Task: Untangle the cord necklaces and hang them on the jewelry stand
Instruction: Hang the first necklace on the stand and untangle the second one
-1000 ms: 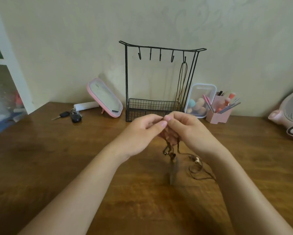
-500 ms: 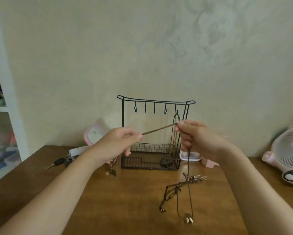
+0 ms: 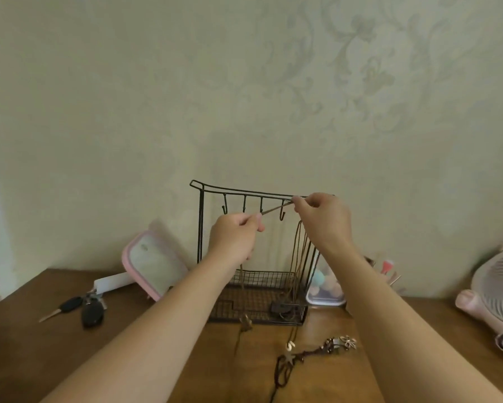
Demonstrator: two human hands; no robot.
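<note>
Wooden table (image 3: pixel 26 344), one jewelry stand (image 3: pixel 199 228), left hand (image 3: pixel 234 237), right hand (image 3: pixel 323 219) pinching one cord (image 3: pixel 275 209)

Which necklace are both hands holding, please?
The cord necklace stretched taut before the hooks; others hang from the stand or lie tangled on the table.

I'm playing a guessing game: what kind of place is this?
Probably a dressing table at home, maybe a bedroom. A wire jewelry stand, a pink-framed mirror and a box of makeup sponges stand on the wooden table.
</note>
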